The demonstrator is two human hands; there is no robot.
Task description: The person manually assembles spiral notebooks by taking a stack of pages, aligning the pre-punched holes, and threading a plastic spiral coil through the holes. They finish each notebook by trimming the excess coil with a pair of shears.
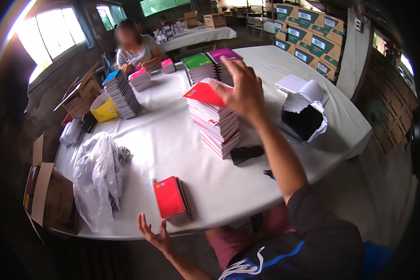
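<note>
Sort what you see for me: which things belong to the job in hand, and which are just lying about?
Seemingly in the job:
tall red-topped notebook stack, right hand at its top
short red notebook pile, left hand close by

Seemingly just lying about:
crumpled clear plastic
black object beside the tall stack
torn white wrapping
open cardboard box, lower left

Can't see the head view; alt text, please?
Right hand spread at the top of a tall red-topped notebook stack, contact unclear; open left hand near a shorter red notebook stack on a white-covered table. Another person is opposite.
</note>
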